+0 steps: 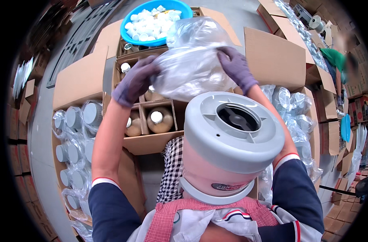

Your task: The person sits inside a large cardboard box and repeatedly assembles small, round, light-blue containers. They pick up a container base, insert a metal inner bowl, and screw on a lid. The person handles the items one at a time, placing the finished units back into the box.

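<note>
A clear plastic bag point(196, 70) is stretched out between my two gloved hands above an open carton. My left hand point(137, 80), in a grey-purple glove, grips the bag's left edge; its fingers are slightly blurred. At the bag's right edge my right hand point(236, 68) has its thumb and fingers closed on the film. Close to my chest stands a large round container point(220, 161) with a see-through pinkish body. Its grey lid point(232, 129) has a round dark opening on top. Neither hand touches the container.
White-capped bottles point(160, 121) sit between dividers in the carton point(151, 143). Beyond it a blue basin point(123, 30) holds many white caps. Cartons of bagged grey-lidded containers point(73, 151) flank me both sides. A person in a green top point(335, 58) works at far right.
</note>
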`<state>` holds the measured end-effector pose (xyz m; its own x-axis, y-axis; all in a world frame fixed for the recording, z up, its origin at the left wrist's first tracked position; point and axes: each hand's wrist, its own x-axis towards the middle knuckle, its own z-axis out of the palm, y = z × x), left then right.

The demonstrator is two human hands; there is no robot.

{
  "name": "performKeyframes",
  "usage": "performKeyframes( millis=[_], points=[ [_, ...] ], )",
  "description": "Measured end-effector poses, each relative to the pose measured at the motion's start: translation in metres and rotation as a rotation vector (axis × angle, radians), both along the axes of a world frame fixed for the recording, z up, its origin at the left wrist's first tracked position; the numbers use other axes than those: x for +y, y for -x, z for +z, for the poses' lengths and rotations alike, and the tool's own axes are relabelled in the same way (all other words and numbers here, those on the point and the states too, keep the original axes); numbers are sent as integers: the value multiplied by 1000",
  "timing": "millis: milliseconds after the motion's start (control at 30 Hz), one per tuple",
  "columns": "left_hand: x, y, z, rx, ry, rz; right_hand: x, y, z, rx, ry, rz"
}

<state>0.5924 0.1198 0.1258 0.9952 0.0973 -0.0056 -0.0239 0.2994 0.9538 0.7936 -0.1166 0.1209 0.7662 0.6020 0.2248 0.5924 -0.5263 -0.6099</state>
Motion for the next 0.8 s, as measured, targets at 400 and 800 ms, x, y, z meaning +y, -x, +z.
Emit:
performKeyframes(
  millis=[400,800],
  points=[
    [25,2,17,315,-856,631,16,-31,-30,134,-121,-142],
    [-84,90,-93,-57,-299,661,-125,140,73,401,-703,204]
  ],
)
